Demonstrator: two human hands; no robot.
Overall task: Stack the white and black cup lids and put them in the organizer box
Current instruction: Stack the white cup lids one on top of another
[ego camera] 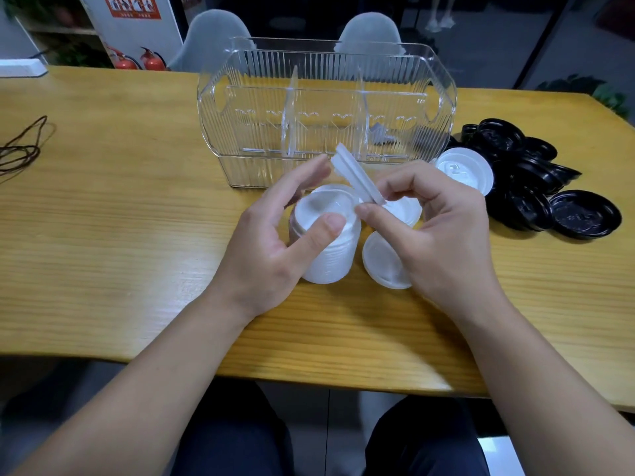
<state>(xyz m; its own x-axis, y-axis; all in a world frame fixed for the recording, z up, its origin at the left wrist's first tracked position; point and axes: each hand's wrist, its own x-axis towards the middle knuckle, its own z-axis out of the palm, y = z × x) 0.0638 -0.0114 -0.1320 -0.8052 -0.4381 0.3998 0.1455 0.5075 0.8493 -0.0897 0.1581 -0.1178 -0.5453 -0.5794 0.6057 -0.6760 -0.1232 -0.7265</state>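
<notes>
Lid stacking underway, box empty

Stack of white lids [324, 240] sat mid-table, left hand [271, 242] curled round its side, thumb on the top rim. Right hand [436, 231] pinched two or so tilted white lids [355, 178] by their lower edge. Looked light, thin, slick; rim grip seemed safest. Black lids [536, 180] heaped at 2 o'clock, untouched. Organizer box [326, 108] at 12 o'clock, top open, dividers narrowing entry. Table edge well clear.

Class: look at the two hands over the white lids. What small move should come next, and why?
Probably lower the tilted white lid pinched by the right hand onto the white stack that the left hand steadies: the lid hangs just above it, and the organizer box holds no lids.
</notes>
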